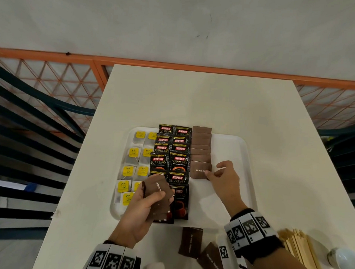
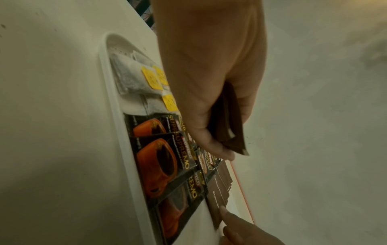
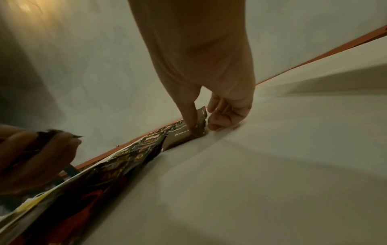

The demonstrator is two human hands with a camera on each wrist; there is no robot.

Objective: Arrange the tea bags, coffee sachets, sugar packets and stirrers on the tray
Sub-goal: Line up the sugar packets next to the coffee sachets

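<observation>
Brown sugar packet [image 1: 200, 171] lying at near end of column on tray [image 1: 230, 140]; right hand [image 1: 224, 176] pinching its right edge. Left hand [image 1: 148, 201] gripping spare packets [image 1: 159, 196], left of column, nearer coffee sachets [image 1: 171, 162].

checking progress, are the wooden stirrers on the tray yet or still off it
Off it. The stirrers lie in a pile on the table, outside the tray.
</observation>
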